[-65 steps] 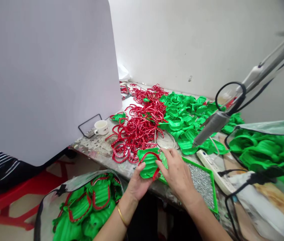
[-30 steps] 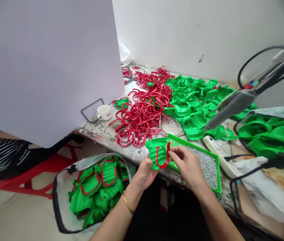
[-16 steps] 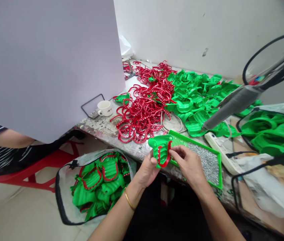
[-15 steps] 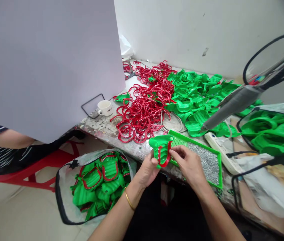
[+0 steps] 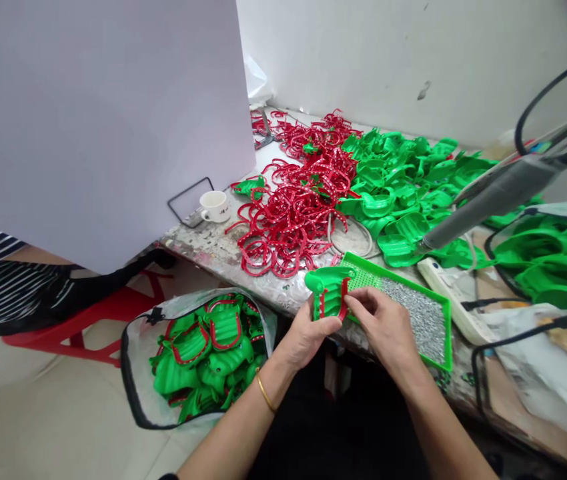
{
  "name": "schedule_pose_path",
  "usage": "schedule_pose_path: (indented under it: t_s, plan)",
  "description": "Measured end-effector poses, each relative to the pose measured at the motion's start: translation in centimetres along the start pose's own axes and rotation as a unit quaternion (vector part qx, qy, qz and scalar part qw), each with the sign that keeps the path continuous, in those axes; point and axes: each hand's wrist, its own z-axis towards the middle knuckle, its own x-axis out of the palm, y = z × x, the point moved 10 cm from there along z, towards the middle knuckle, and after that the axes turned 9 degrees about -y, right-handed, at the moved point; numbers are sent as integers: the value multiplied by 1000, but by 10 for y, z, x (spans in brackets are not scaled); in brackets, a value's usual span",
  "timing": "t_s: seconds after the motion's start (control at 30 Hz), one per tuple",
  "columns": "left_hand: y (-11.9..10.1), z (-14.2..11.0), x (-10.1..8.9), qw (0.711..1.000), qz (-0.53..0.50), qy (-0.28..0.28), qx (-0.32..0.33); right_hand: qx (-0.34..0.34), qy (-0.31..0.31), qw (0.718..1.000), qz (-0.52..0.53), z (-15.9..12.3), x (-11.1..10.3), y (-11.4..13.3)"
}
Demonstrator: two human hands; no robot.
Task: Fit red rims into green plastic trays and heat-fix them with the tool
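A pale panel (image 5: 103, 120) stands ahead and far left of my fingers (image 5: 358, 308). Ahead of them stretches a worn, paint-spattered table (image 5: 198, 243). Ahead and to their right spreads a green heap (image 5: 408, 173) of moulded shells; straight ahead, a touch left, lies a red heap (image 5: 298, 207) of curved strips. Lower, to their left, a bag (image 5: 128, 373) holds green pieces, several edged in red. Just right of my fingers sits a tray (image 5: 447, 337) of tiny metal bits (image 5: 416, 320).

My left hand (image 5: 308, 337) grasps one shell (image 5: 332, 293), thumb across its front, other fingers largely hidden. My right hand (image 5: 381, 320) pinches the right leg of a U-shaped red strip (image 5: 344, 297) against that shell.

I judge the step in hand to be fitting strip to shell; whether it is seated, I cannot tell. The next move seems to call for a still left grip and even pressure along both legs.
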Motion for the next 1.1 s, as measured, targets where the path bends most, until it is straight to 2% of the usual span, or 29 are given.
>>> schedule_pose_path:
  t_s: [0.43, 0.53, 0.63, 0.73, 0.83, 0.87, 0.9, 0.93, 0.97, 1.0, 1.03, 1.07, 1.1]
  plan:
    - [0, -1, -2, 999, 20, -32, 15, 9, 13, 1000, 14, -1, 5, -7]
    - [2, -5, -2, 1000, -1, -20, -10, 24, 27, 999, 37, -2, 7, -10]
    - [5, -15, -4, 998, -45, 4, -48, 54, 64, 989, 121, -10, 15, -12]
    - [10, -27, -11, 992, -99, 3, -76, 74, 104, 973, 195, -24, 25, -14]
    - [19, -38, -22, 985, -137, -23, -101, 55, 133, 975, 170, -34, 26, -16]
    - [24, -42, -24, 983, -141, -29, -112, 37, 109, 982, 151, -30, 16, -15]
    - [29, -45, -25, 981, -142, -31, -126, 15, 47, 989, 138, -22, -2, -14]
    - [34, -48, -25, 979, -141, -27, -142, -11, -45, 990, 131, -11, -28, -11]
    - [40, -51, -23, 977, -139, -19, -158, -37, -167, 975, 140, -2, -61, -9]
    - [46, -53, -21, 975, -139, -8, -175, -72, -300, 938, 156, 2, -96, -7]
    - [53, -55, -17, 972, -140, 5, -191, -107, -371, 908, 166, 9, -117, -3]
    - [59, -56, -14, 968, -142, 18, -206, -127, -385, 898, 169, 24, -126, -1]
    - [66, -57, -11, 964, -146, 30, -221, -130, -372, 902, 176, 43, -129, -2]
